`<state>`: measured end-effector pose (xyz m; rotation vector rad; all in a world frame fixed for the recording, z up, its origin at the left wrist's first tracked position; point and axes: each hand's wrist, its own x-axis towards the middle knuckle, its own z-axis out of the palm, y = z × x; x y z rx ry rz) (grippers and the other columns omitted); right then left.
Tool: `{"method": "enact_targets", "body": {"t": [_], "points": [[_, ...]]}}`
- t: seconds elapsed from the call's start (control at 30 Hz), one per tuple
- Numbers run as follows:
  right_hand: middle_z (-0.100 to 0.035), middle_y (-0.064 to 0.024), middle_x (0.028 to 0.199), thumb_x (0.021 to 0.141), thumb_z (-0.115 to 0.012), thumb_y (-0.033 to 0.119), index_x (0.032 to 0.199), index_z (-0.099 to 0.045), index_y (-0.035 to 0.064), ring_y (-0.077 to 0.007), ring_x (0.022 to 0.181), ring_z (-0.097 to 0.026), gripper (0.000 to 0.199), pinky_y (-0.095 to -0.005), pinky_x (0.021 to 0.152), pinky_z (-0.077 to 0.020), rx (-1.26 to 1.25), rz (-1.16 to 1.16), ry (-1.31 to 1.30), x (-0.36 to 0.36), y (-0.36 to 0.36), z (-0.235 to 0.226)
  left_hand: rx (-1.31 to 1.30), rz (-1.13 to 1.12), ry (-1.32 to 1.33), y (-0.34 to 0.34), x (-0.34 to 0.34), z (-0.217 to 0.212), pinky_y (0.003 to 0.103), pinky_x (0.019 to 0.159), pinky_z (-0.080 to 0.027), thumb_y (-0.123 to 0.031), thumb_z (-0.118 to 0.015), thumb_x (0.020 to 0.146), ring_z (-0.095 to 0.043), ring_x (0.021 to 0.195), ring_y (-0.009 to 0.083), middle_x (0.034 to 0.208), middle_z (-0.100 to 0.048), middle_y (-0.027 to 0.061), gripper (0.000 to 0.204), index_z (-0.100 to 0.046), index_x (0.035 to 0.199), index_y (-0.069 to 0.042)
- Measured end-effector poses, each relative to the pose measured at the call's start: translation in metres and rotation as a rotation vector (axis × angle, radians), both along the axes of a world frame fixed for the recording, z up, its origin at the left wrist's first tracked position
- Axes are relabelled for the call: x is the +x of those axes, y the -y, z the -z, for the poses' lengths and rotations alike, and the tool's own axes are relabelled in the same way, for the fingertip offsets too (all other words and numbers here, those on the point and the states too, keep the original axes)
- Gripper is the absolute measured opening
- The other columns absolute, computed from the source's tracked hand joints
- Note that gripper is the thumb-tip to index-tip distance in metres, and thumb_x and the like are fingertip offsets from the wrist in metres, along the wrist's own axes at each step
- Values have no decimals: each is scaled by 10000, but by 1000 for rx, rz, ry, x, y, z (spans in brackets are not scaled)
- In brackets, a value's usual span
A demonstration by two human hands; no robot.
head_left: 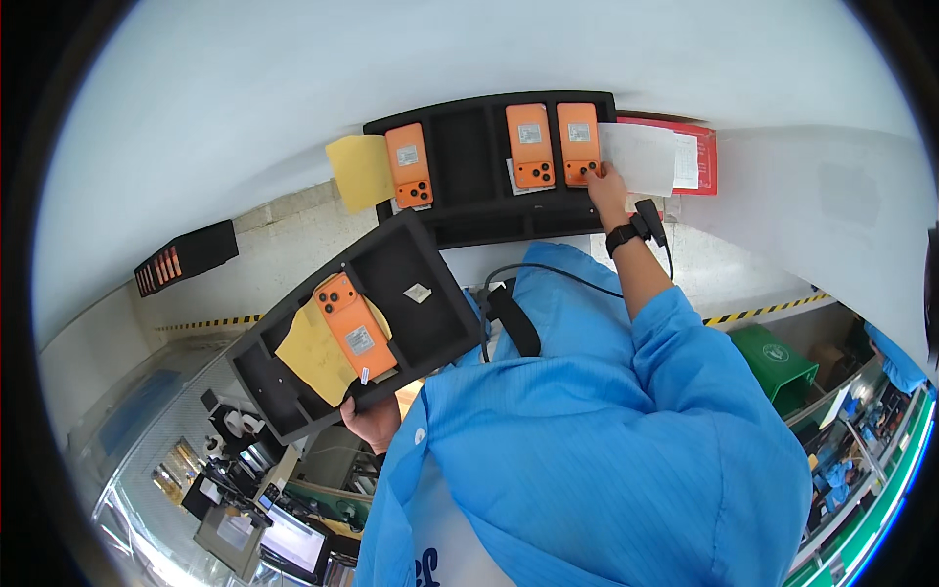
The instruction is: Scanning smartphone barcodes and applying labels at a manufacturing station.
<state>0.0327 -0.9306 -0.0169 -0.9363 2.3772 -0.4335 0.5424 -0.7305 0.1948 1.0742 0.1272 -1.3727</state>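
Observation:
My left hand (374,423) grips the lower edge of a black compartment tray (391,269), which is tilted. In that tray an orange phone (354,331) lies camera side up over yellow paper (305,354), beside a small whitish tag (418,293). Farther off, a second black tray (460,147) carries three orange phones with pale labels on their backs: one at the left (408,161), one right of the middle (529,145) and one at the right end (579,135). My right hand (608,194) is closed at the camera end of that last phone, its fingertips partly hidden.
A yellow sheet (358,174) lies left of the far tray. At its right are a white sheet (638,161) and a red folder (709,161). A black cable (558,267) crosses before me. A green bin (775,367) stands at right, cluttered equipment (264,489) at lower left.

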Motion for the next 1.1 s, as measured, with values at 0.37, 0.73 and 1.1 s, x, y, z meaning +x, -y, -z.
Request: {"method": "enact_targets", "body": {"t": [0.37,0.73,1.1], "points": [[-603,-174,1229,877,-620,180,1362,-488,60,-364,1109,-588,517,-438,931,-495,-217,-348,-27,50,-12,-67,27,49,-10,2,-6,-2,503,1097,-335,-262,-633,778,-529,1219,287,1295,-600,83,553,-564,1294,-76],[-419,-189,1420,824,-617,145,1483,-355,104,-370,1262,-469,710,-470,1020,-430,-112,-484,-295,73,-21,-63,27,19,26,-5,-2,-1,482,1084,-351,-273,-638,771,-540,1203,276,1263,-617,82,563,-562,1292,-72],[-366,-255,1451,777,-637,102,1462,-356,57,-442,1320,-388,742,-482,1092,-367,-319,-368,-56,67,-24,-44,22,18,2,4,-11,-7,504,1109,-325,-256,-640,771,-523,1232,292,1317,-590,87,585,-545,1318,-72]]}}
